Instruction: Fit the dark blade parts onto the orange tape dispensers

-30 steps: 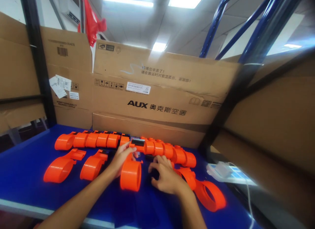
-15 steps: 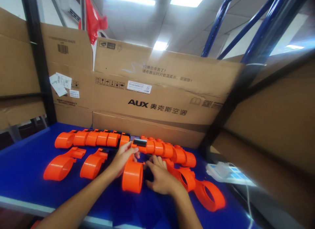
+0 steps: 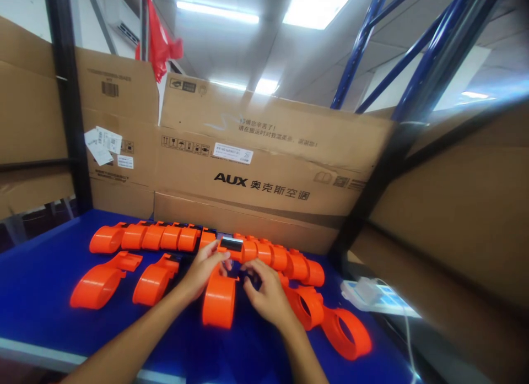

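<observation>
An orange ring-shaped plastic part (image 3: pixel 219 303) stands on edge on the blue table (image 3: pixel 37 296) between my hands. My left hand (image 3: pixel 203 267) is curled on its upper left end, fingertips pinching near a small dark-faced block (image 3: pixel 231 244) at the top. My right hand (image 3: pixel 266 295) is closed with fingertips pinched at the part's right side, on something small and dark that I cannot make out. A row of orange parts (image 3: pixel 165 236) lies behind my hands along the cardboard.
Two orange ring parts (image 3: pixel 97 284) lie at the left and two more (image 3: pixel 345 331) at the right. A cardboard wall (image 3: pixel 264 169) marked AUX closes the back; cardboard also runs along the right. A white power strip (image 3: pixel 372 293) sits at the table's right edge.
My right hand has moved up and left, from flat on the table to the orange part's right side, fingers now pinched. The left hand has stayed on the part.
</observation>
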Available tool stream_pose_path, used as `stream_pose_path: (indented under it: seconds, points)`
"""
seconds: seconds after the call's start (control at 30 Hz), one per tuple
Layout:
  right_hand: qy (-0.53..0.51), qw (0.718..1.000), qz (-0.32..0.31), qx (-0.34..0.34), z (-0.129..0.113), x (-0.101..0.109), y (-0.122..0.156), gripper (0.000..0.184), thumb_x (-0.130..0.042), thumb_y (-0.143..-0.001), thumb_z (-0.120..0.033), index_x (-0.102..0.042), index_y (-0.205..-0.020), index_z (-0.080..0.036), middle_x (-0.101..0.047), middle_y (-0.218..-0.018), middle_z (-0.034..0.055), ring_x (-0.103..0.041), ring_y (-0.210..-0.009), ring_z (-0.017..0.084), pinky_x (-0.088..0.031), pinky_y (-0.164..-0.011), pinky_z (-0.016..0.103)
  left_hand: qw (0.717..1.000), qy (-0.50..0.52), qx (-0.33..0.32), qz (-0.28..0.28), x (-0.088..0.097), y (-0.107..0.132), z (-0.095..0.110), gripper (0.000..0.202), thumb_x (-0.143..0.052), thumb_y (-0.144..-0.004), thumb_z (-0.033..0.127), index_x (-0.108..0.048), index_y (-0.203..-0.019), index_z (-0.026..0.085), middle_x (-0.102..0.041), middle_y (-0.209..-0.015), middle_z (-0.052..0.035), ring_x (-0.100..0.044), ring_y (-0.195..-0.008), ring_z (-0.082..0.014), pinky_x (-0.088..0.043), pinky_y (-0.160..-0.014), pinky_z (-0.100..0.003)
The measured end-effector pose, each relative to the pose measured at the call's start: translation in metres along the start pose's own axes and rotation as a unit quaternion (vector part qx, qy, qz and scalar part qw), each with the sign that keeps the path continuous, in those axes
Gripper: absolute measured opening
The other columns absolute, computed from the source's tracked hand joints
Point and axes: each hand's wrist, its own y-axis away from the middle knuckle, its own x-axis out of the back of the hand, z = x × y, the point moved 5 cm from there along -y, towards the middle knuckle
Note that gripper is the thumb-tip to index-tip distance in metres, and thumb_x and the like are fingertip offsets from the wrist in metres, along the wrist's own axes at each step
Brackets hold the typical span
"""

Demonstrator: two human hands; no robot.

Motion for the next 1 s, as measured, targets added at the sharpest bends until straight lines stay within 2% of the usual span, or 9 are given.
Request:
stream_pose_path:
  seconds: [0.1,0.17,0.27,0.33,0.5,0.63,0.77,0.87,1.0]
  points:
    - [-0.036,0.997,0.062,-0.019,0.004,0.005,-0.001,0.018,-0.053,-0.08,-0.014,-0.066,-0.09,-0.021,-0.064,-0.082,0.0031,-0.06,-0.071,0.018,-0.048,-0.065,0.028,1.0,-0.003,0.003,-0.007,-0.003,0.002,0.001,0.033,-0.074,-0.072,0.038,-0.061,-0.092,0.015,-0.064,-0.064,-0.0001,-0.056,-0.049,-0.0114,-0.044,-0.048,-0.021]
    - [-0.099,0.99,0.088,-0.04,0.008,0.004,0.0,0.015,-0.053,-0.082,-0.017,-0.066,-0.09,-0.021,-0.063,-0.081,0.0032,-0.061,-0.066,0.018,-0.05,-0.06,0.028,1.0,-0.01,-0.002,-0.005,-0.003,0.001,0.0,0.034,-0.074,-0.072,0.039,-0.061,-0.092,0.015,-0.064,-0.064,-0.0002,-0.056,-0.049,-0.0109,-0.044,-0.049,-0.021]
    - [-0.225,0.968,0.087,-0.074,0.012,-0.003,0.001,0.013,-0.051,-0.089,-0.027,-0.061,-0.095,-0.021,-0.061,-0.084,0.0032,-0.062,-0.06,0.017,-0.052,-0.052,0.028,1.0,-0.017,-0.003,-0.006,-0.001,0.0,-0.004,0.036,-0.074,-0.074,0.039,-0.059,-0.096,0.015,-0.063,-0.064,0.0006,-0.056,-0.049,-0.0107,-0.044,-0.048,-0.02]
    - [-0.258,0.959,0.085,-0.083,0.012,-0.007,0.001,0.015,-0.051,-0.092,-0.032,-0.06,-0.097,-0.022,-0.06,-0.084,0.0024,-0.06,-0.057,0.015,-0.051,-0.049,0.027,0.999,-0.029,0.004,-0.016,0.0,-0.001,-0.008,0.038,-0.075,-0.075,0.039,-0.059,-0.1,0.015,-0.062,-0.064,0.0013,-0.055,-0.047,-0.0099,-0.044,-0.047,-0.02]
    - [-0.258,0.947,0.181,-0.06,0.009,0.002,0.0,0.014,-0.064,-0.087,-0.033,-0.061,-0.093,-0.021,-0.062,-0.083,0.0021,-0.062,-0.076,0.017,-0.054,-0.069,0.029,0.998,-0.041,0.014,-0.043,-0.002,0.001,-0.012,0.044,-0.075,-0.076,0.043,-0.06,-0.106,0.014,-0.061,-0.065,0.0018,-0.055,-0.047,-0.0101,-0.046,-0.049,-0.022]
    - [-0.31,0.916,0.242,-0.083,0.01,0.005,0.003,0.023,-0.069,-0.084,-0.036,-0.06,-0.1,-0.021,-0.064,-0.079,0.0019,-0.063,-0.071,0.018,-0.056,-0.068,0.032,0.999,-0.039,0.013,-0.036,-0.004,0.002,-0.01,0.046,-0.076,-0.075,0.045,-0.061,-0.106,0.015,-0.061,-0.065,0.0015,-0.056,-0.048,-0.0108,-0.047,-0.049,-0.022]
    - [-0.337,0.896,0.273,-0.09,0.007,0.001,0.003,0.026,-0.072,-0.083,-0.035,-0.062,-0.103,-0.02,-0.07,-0.088,0.0053,-0.069,-0.078,0.022,-0.059,-0.073,0.038,0.998,-0.058,-0.007,-0.036,-0.009,0.004,-0.005,0.043,-0.076,-0.075,0.044,-0.063,-0.104,0.015,-0.06,-0.064,0.0018,-0.056,-0.049,-0.0111,-0.047,-0.048,-0.022]
    - [-0.319,0.896,0.299,-0.077,0.006,-0.002,0.004,0.026,-0.073,-0.082,-0.034,-0.064,-0.102,-0.02,-0.07,-0.092,0.0072,-0.069,-0.082,0.023,-0.06,-0.075,0.039,0.997,-0.067,-0.011,-0.034,-0.011,0.006,-0.003,0.041,-0.076,-0.074,0.043,-0.064,-0.101,0.015,-0.06,-0.063,0.0021,-0.055,-0.049,-0.0109,-0.047,-0.048,-0.022]
    - [-0.257,0.919,0.299,-0.028,0.003,-0.004,0.007,0.019,-0.072,-0.083,-0.031,-0.069,-0.098,-0.02,-0.069,-0.095,0.0091,-0.069,-0.085,0.023,-0.06,-0.075,0.038,0.998,-0.062,-0.002,-0.029,-0.011,0.006,-0.003,0.043,-0.076,-0.074,0.044,-0.063,-0.104,0.015,-0.06,-0.064,0.002,-0.055,-0.048,-0.0111,-0.047,-0.048,-0.022]
